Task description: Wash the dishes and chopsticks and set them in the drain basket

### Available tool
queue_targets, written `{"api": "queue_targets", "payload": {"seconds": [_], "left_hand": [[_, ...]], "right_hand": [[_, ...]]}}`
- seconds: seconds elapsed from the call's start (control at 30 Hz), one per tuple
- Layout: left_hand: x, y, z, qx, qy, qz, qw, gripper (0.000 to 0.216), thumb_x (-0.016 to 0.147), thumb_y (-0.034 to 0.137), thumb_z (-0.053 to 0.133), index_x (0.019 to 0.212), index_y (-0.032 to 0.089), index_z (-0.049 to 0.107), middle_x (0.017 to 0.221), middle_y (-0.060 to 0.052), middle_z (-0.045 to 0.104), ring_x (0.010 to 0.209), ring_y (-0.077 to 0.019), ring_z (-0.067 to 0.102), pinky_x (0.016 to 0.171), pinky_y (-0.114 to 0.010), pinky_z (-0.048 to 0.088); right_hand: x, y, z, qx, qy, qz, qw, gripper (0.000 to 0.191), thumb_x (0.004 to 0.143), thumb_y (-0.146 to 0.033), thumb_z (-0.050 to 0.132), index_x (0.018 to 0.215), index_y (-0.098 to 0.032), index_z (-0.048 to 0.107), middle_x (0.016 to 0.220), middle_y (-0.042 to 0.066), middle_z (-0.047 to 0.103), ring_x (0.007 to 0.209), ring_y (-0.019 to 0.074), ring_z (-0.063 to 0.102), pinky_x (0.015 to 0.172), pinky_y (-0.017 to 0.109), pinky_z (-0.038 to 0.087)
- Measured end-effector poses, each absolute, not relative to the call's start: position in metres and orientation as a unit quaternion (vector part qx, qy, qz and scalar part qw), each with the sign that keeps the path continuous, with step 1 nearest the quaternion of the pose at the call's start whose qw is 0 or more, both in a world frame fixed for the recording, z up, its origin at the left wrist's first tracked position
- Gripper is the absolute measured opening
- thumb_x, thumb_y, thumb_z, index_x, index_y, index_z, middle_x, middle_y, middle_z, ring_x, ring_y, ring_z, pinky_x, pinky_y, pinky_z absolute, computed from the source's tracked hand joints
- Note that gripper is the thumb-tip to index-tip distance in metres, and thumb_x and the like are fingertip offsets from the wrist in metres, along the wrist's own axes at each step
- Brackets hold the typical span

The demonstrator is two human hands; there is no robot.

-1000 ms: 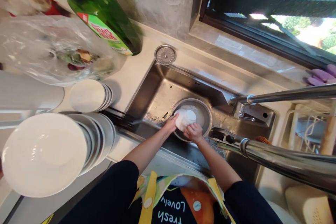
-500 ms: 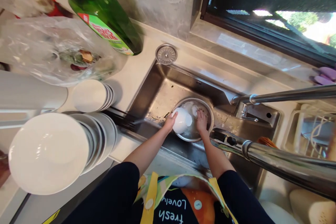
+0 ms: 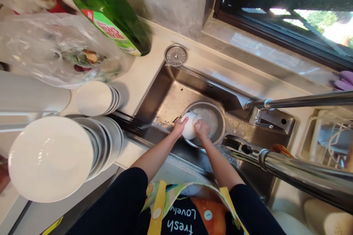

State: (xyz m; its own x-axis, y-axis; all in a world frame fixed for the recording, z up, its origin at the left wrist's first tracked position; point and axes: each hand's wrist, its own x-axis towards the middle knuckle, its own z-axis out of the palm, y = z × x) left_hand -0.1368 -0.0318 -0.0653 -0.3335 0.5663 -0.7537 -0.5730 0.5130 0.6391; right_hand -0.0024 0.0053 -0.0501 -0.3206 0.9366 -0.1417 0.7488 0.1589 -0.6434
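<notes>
My left hand (image 3: 179, 126) grips a white bowl (image 3: 188, 127) by its left side, thumb on top, over a round metal basin (image 3: 222, 117) in the sink. The bowl is tilted with its outside facing up. Against the bowl's right side presses my right hand (image 3: 202, 129), its fingers closed on a white cloth (image 3: 196, 118) that is mostly hidden. Cloudy water (image 3: 211, 115) shows in the basin.
Stacked large plates (image 3: 49, 159) and small bowls (image 3: 93, 98) stand left of the steel sink (image 3: 176, 93). Chopsticks (image 3: 128, 125) lie across its left edge. A thick metal pipe (image 3: 292, 169) crosses at right. A green bottle (image 3: 116, 18) and plastic bag (image 3: 41, 51) are behind.
My right hand has moved left from the basin's water to the bowl, and its fingers have closed. The white cloth no longer lies in the water. My left hand keeps the bowl.
</notes>
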Motion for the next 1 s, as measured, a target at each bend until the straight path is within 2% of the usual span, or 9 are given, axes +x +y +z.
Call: {"api": "queue_targets", "payload": {"seconds": [0.23, 0.37, 0.47, 0.57, 0.63, 0.7, 0.8, 0.87, 1.0], "left_hand": [[-0.139, -0.030, -0.060, 0.019, 0.660, 0.498, 0.562, 0.049, 0.061, 0.053, 0.079, 0.085, 0.012, 0.068, 0.072, -0.005, 0.069, 0.061, -0.0142, 0.059, 0.059, -0.024, 0.046], [-0.142, -0.029, -0.058, 0.058, 0.693, 0.484, 0.531, 0.043, 0.063, 0.048, 0.079, 0.086, 0.012, 0.070, 0.075, -0.006, 0.071, 0.066, -0.0161, 0.061, 0.062, -0.024, 0.046], [-0.144, -0.029, -0.056, 0.089, 0.696, 0.483, 0.524, 0.041, 0.065, 0.043, 0.080, 0.092, 0.013, 0.072, 0.082, -0.006, 0.073, 0.073, -0.0176, 0.064, 0.069, -0.025, 0.048], [-0.144, -0.030, -0.050, 0.113, 0.680, 0.483, 0.539, 0.045, 0.063, 0.041, 0.082, 0.099, 0.015, 0.071, 0.091, -0.007, 0.073, 0.079, -0.0186, 0.065, 0.075, -0.027, 0.049], [-0.145, -0.030, -0.045, 0.134, 0.664, 0.475, 0.561, 0.050, 0.061, 0.038, 0.084, 0.103, 0.015, 0.070, 0.095, -0.008, 0.073, 0.082, -0.0192, 0.066, 0.078, -0.029, 0.049], [-0.146, -0.031, -0.039, 0.151, 0.645, 0.464, 0.588, 0.054, 0.059, 0.036, 0.085, 0.105, 0.015, 0.069, 0.097, -0.009, 0.073, 0.084, -0.0197, 0.066, 0.081, -0.030, 0.049], [-0.144, -0.031, -0.033, 0.165, 0.608, 0.448, 0.635, 0.052, 0.057, 0.032, 0.086, 0.102, 0.014, 0.069, 0.096, -0.009, 0.073, 0.085, -0.0204, 0.066, 0.083, -0.031, 0.049], [-0.141, -0.030, -0.029, 0.179, 0.587, 0.430, 0.662, 0.047, 0.057, 0.028, 0.085, 0.098, 0.013, 0.070, 0.092, -0.008, 0.074, 0.082, -0.0206, 0.066, 0.081, -0.032, 0.050], [-0.133, -0.027, -0.020, 0.244, 0.577, 0.417, 0.658, 0.026, 0.057, 0.009, 0.077, 0.082, 0.012, 0.071, 0.079, -0.005, 0.071, 0.081, -0.0206, 0.063, 0.082, -0.030, 0.049]], "right_hand": [[0.009, 0.015, -0.069, -0.650, -0.696, 0.270, 0.144, 0.018, 0.082, -0.027, 0.047, 0.065, -0.021, 0.048, 0.070, 0.006, 0.056, 0.062, 0.0150, 0.040, 0.061, 0.029, 0.033], [0.019, 0.021, -0.078, -0.728, -0.617, 0.233, 0.188, 0.022, 0.087, -0.033, 0.040, 0.077, -0.019, 0.053, 0.077, 0.010, 0.058, 0.072, 0.0202, 0.047, 0.066, 0.033, 0.039], [0.030, 0.025, -0.081, -0.643, -0.695, 0.276, 0.162, 0.022, 0.087, -0.027, 0.045, 0.096, -0.012, 0.058, 0.099, 0.018, 0.063, 0.096, 0.0259, 0.052, 0.082, 0.038, 0.040], [0.037, 0.031, -0.080, -0.555, -0.760, 0.310, 0.138, 0.032, 0.085, -0.013, 0.041, 0.112, -0.014, 0.059, 0.124, 0.019, 0.058, 0.119, 0.0278, 0.045, 0.093, 0.041, 0.035], [0.038, 0.038, -0.076, -0.590, -0.727, 0.324, 0.136, 0.037, 0.082, -0.009, 0.038, 0.113, -0.012, 0.059, 0.123, 0.020, 0.059, 0.118, 0.0276, 0.047, 0.091, 0.040, 0.037], [0.038, 0.044, -0.069, -0.641, -0.663, 0.358, 0.149, 0.035, 0.079, -0.014, 0.043, 0.110, -0.009, 0.059, 0.109, 0.019, 0.065, 0.102, 0.0259, 0.055, 0.083, 0.037, 0.042], [0.034, 0.041, -0.048, -0.652, -0.604, 0.409, 0.205, 0.036, 0.076, -0.024, 0.049, 0.108, -0.011, 0.059, 0.094, 0.012, 0.067, 0.080, 0.0214, 0.059, 0.073, 0.034, 0.048], [0.029, 0.031, -0.029, -0.607, -0.632, 0.415, 0.244, 0.033, 0.077, -0.025, 0.048, 0.106, -0.014, 0.061, 0.096, 0.010, 0.067, 0.083, 0.0213, 0.060, 0.077, 0.036, 0.049], [0.007, 0.009, 0.000, -0.422, -0.783, 0.378, 0.255, 0.021, 0.079, -0.026, 0.054, 0.096, -0.019, 0.063, 0.118, 0.012, 0.063, 0.116, 0.0268, 0.054, 0.102, 0.046, 0.042]]}}
